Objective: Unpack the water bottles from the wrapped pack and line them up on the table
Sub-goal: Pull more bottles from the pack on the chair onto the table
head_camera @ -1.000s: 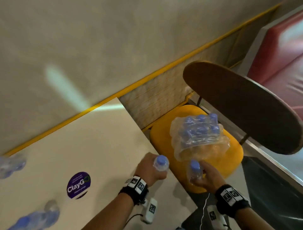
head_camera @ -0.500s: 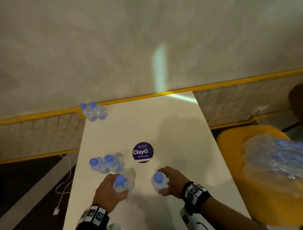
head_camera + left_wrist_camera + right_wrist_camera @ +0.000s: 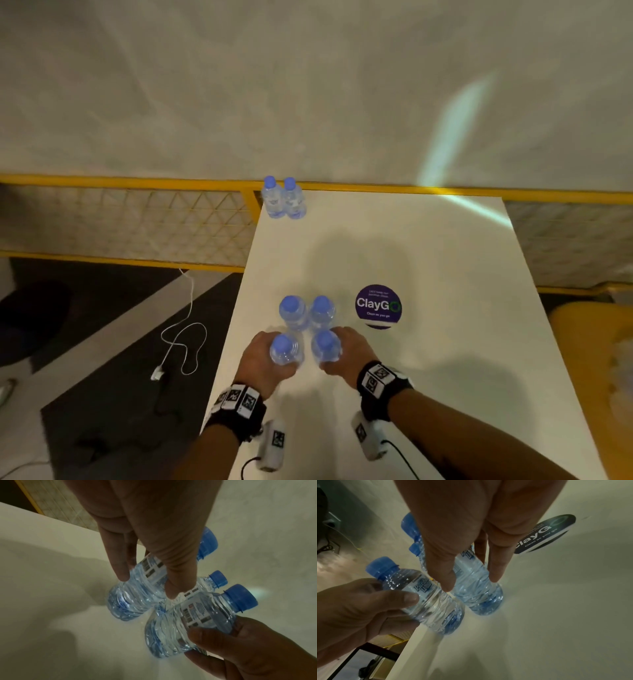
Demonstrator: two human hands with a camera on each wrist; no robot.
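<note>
Two small water bottles stand upright on the near part of the white table, one in each hand. The left bottle is gripped by the left hand, fingers and thumb curled round its ribbed, clear plastic body; the right bottle is held the same way by the right hand. Both are squat cylinders with crinkled, ridged walls, a thin printed label band at the waist and a round blue screw cap, and clear water fills them. The two held bottles stand just beside each other with a narrow gap between.

Just beyond them a second pair of bottles stands upright, side by side and touching, so the four form a tight square block. At the far left corner of the table another pair stands together, well apart from the block.

The tabletop is smooth and matte. A round purple sticker reading "ClayGo" lies flat just right of the block. Left of the table, a thin white cable loops over the dark floor, and a yellow-framed mesh panel runs along the far side.
</note>
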